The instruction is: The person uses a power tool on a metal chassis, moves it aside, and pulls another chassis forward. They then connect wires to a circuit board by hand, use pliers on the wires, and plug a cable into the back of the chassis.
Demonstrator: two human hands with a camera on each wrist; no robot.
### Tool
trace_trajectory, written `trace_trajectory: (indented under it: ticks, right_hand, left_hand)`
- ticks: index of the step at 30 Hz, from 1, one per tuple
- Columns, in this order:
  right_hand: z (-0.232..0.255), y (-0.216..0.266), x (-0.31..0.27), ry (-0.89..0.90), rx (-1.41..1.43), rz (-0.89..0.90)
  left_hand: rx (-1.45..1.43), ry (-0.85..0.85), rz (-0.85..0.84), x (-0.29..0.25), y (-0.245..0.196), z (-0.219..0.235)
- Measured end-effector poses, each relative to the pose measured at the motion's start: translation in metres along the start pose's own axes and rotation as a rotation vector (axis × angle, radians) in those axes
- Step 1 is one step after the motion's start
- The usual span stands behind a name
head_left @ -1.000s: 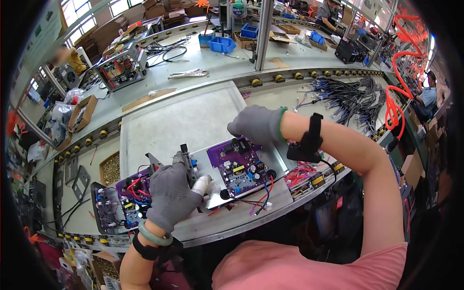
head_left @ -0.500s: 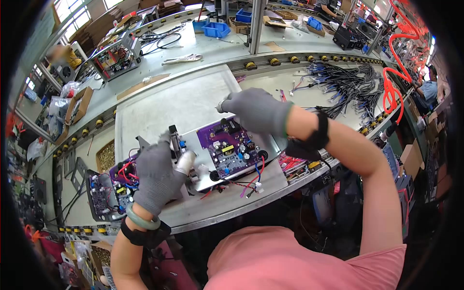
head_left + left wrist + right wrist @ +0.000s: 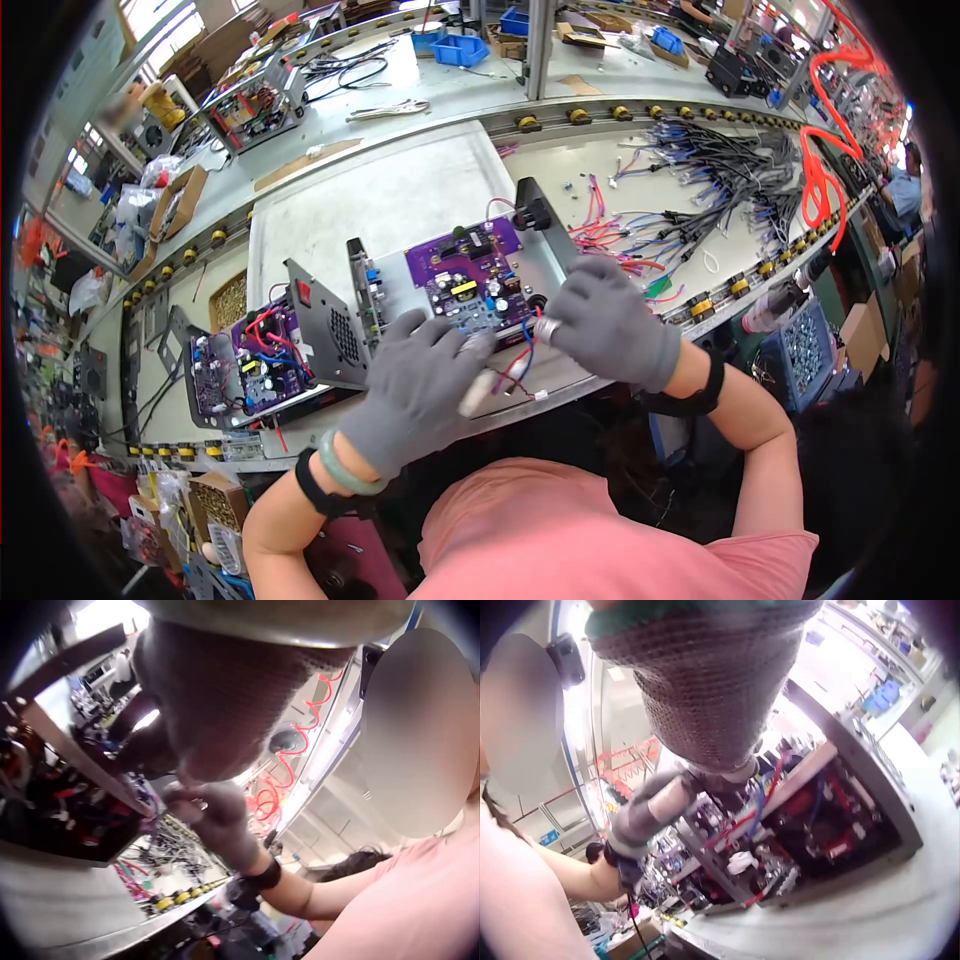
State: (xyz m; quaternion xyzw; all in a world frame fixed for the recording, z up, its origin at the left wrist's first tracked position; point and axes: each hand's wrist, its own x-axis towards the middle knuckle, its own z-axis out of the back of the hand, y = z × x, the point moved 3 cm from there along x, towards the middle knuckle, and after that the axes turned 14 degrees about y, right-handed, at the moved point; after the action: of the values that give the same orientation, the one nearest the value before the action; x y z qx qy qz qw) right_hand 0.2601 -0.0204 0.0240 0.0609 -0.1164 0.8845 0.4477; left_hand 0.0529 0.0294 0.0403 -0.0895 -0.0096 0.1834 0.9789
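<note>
In the head view, the grey-gloved left hand (image 3: 420,385) covers the near left corner of the purple circuit board (image 3: 465,265), and the fingertips of the grey-gloved right hand (image 3: 615,325) hide part of the thin red and blue wires (image 3: 527,345), so their grip cannot be told. The coiled red hose (image 3: 828,120) is cut off by the upper right edge. Both wrist views crop the nearest glove at the top, its fingertips dark or blurred.
</note>
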Motion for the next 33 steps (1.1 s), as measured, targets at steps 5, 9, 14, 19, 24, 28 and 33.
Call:
trace_trajectory:
  ticks: [5, 9, 14, 19, 24, 28, 33]
  right_hand:
    - [-0.011, 0.022, 0.008, -0.058, 0.090, 0.116]
    - [-0.036, 0.021, 0.011, -0.102, -0.008, 0.056]
    - [-0.029, 0.020, 0.029, -0.161, 0.337, -0.285]
    - [-0.038, 0.039, 0.046, -0.410, 0.317, -0.594]
    - [-0.034, 0.039, 0.052, -0.314, 0.306, -0.711]
    - [-0.032, 0.041, 0.050, -0.111, 0.450, -0.666]
    - [-0.027, 0.038, 0.057, 0.000, 0.443, -0.656]
  left_hand:
    - [0.307, 0.057, -0.024, -0.028, -0.007, -0.035]
    - [0.301, 0.074, -0.044, -0.036, 0.000, -0.033]
    - [-0.038, -0.106, -0.021, -0.035, 0.003, -0.002]
    - [-0.264, -0.386, 0.026, -0.004, 0.002, 0.024]
    - [-0.111, -0.173, 0.069, 0.018, -0.002, 0.027]
    - [-0.253, -0.248, 0.035, 0.019, 0.002, 0.024]
    - [-0.241, -0.206, 0.083, 0.023, 0.003, 0.024]
